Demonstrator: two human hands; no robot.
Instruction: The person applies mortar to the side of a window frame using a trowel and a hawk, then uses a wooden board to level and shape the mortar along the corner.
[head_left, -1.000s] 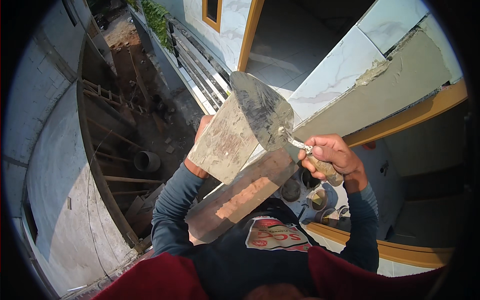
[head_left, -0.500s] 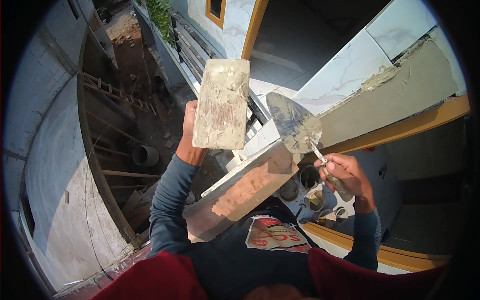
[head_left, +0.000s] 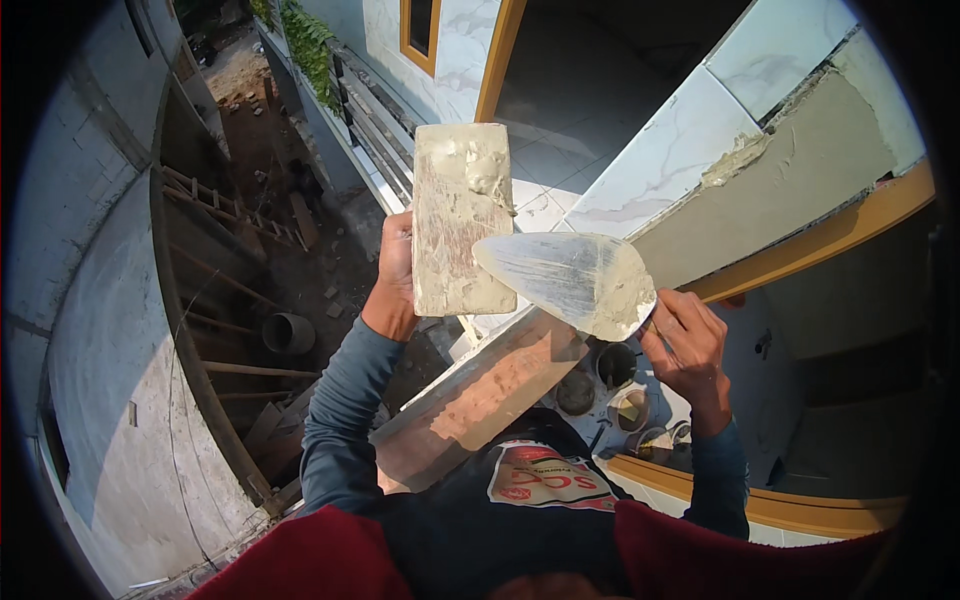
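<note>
Left hand (head_left: 392,285) grips tile piece (head_left: 460,220) upright, mortared back exposed. Right hand (head_left: 690,345) clasps trowel (head_left: 570,280), blade tip touching tile's lower right for spreading.

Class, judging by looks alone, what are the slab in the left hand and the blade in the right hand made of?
Slab: probably ceramic tile, its rough pale back smeared with grey mortar. Trowel blade: likely steel, thin and flat, with a dull sheen under streaks of mortar.
</note>
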